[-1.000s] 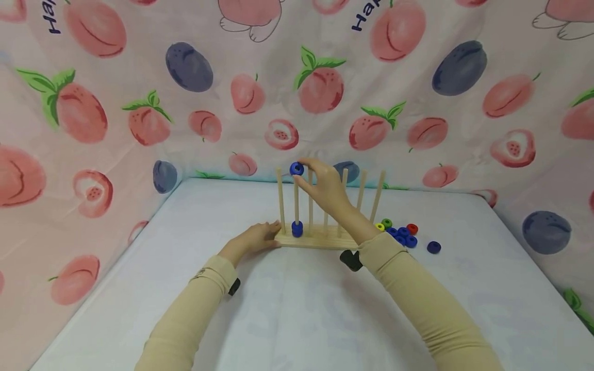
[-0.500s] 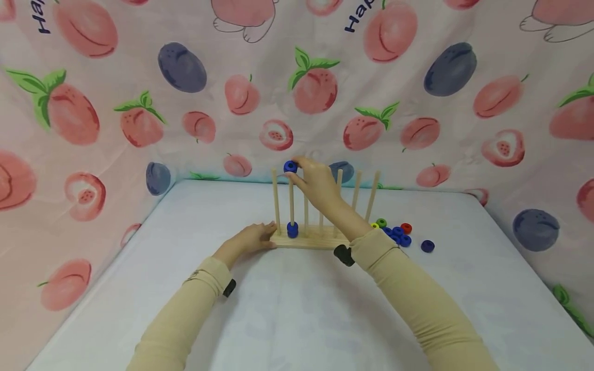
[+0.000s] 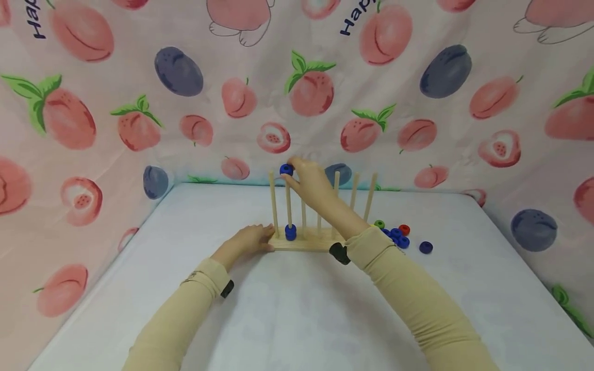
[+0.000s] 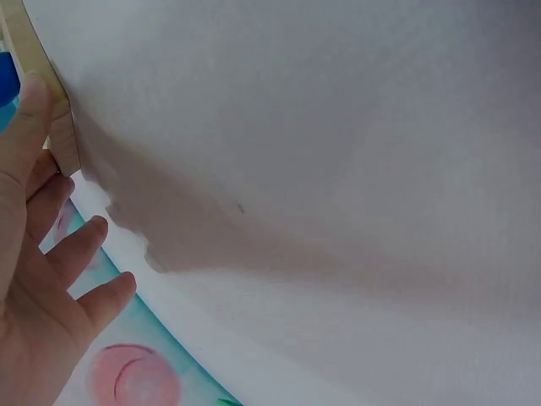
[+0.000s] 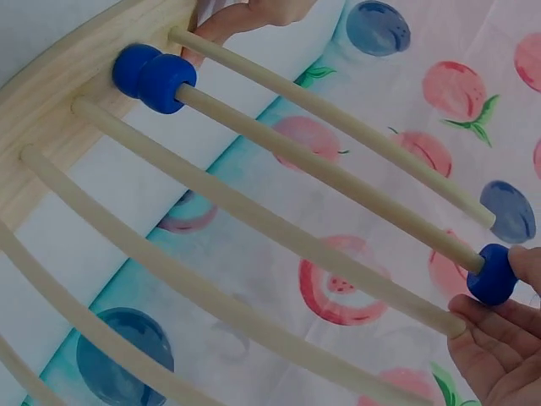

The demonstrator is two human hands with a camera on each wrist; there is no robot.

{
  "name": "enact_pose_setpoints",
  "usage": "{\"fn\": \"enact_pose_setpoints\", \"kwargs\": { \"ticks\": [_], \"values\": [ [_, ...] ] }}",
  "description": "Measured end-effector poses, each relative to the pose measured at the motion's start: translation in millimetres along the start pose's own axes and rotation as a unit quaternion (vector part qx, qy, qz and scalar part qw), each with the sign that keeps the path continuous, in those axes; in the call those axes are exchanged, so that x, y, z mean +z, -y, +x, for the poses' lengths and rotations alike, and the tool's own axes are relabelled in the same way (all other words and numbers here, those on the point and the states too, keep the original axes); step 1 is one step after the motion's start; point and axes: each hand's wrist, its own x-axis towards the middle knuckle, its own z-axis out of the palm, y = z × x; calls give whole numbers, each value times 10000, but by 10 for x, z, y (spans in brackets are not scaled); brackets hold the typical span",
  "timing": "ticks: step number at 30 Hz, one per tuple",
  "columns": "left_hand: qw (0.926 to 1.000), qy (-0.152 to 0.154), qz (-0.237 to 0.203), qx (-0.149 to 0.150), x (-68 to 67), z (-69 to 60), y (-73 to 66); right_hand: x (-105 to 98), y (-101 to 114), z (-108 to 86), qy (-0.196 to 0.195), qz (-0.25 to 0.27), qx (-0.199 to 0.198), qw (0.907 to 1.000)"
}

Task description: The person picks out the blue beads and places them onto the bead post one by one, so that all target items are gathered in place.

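Note:
My right hand [image 3: 315, 188] pinches a blue bead [image 3: 286, 169] between thumb and fingers at the top of a peg, second from the left on a wooden peg stand [image 3: 301, 243]. In the right wrist view, the peg's tip end [image 5: 461, 249] runs into that bead [image 5: 492, 275]. Two more blue beads [image 3: 290, 232] are stacked at the foot of the same peg. At the stand's left end, my left hand [image 3: 246, 240] grips the base. The left wrist view has the thumb and index finger on the base's end [image 4: 63, 135], other fingers spread.
Right of the stand lie several loose blue beads [image 3: 403, 242], a green bead [image 3: 379, 224], a red bead [image 3: 404, 230] and a darker bead [image 3: 426, 247]. The right sleeve [image 3: 376, 247] partly covers this group. A fruit-print cloth [image 3: 274, 103] hangs behind the white table [image 3: 287, 309].
The blue bead in my right hand has tipped flatter and come onto the peg's tip. My left hand still holds the base. The head view has shifted slightly.

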Motion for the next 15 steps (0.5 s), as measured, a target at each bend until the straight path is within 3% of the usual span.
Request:
{"fn": "enact_pose_setpoints", "kwargs": {
  "ticks": [6, 15],
  "values": [
    [9998, -63, -129, 132, 2, -39, 2, 21, 15, 0, -18, -75, 111, 9999],
    [9992, -163, 152, 326, -40, -5, 8, 19, 1, 29, -100, -6, 136, 9999]
  ]
}}
